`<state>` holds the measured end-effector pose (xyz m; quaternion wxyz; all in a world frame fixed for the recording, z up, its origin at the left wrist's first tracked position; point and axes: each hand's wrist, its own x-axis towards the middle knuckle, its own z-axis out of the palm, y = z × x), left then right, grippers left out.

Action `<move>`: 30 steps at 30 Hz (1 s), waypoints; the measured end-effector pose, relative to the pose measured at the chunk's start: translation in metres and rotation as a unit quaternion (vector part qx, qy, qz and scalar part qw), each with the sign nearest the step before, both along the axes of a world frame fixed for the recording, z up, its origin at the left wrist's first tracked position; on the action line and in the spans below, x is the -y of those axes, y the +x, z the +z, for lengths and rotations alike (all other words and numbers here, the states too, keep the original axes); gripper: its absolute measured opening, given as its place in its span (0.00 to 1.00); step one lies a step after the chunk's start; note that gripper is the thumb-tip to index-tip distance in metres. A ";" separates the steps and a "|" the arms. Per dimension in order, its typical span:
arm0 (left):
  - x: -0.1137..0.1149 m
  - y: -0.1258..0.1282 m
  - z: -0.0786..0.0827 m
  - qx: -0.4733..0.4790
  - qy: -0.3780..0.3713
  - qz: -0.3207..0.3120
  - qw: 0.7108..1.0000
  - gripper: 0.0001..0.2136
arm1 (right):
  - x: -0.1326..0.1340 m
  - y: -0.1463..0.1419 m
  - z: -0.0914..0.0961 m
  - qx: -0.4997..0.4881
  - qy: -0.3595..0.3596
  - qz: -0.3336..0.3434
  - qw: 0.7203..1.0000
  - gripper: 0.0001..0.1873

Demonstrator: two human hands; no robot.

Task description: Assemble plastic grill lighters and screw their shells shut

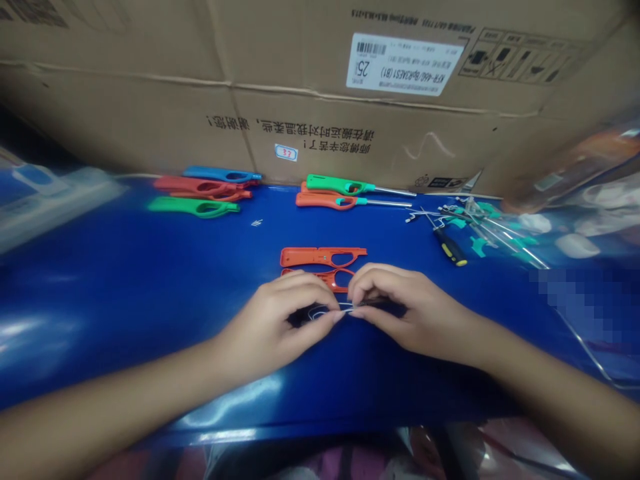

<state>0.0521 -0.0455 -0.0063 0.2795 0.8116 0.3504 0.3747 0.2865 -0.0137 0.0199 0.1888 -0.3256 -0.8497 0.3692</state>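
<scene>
Between my two hands runs a thin white wire point(320, 309), pinched at the fingertips. My left hand point(285, 310) is closed on it, with a loop of the wire showing beside the thumb. My right hand point(407, 303) pinches the wire too, its fingertips almost meeting the left ones. Something dark lies under the right fingers, too hidden to name. Just beyond the hands lie two orange lighter shell halves: the farther half point(305, 257) shows fully, while the nearer half point(343, 279) is partly covered by my fingers.
Blue, red and green lighter shells point(200, 208) lie at the back left. Assembled long lighters point(330, 201) rest by the cardboard box point(300, 107). To the right are a screwdriver point(450, 248) and a pile of metal tubes and wires point(493, 227). A plastic bag point(65, 200) sits far left.
</scene>
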 end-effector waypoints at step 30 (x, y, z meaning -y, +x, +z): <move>0.000 -0.005 -0.003 -0.060 0.163 0.012 0.985 0.09 | 0.001 -0.002 -0.001 -0.027 -0.075 -0.007 0.997 0.03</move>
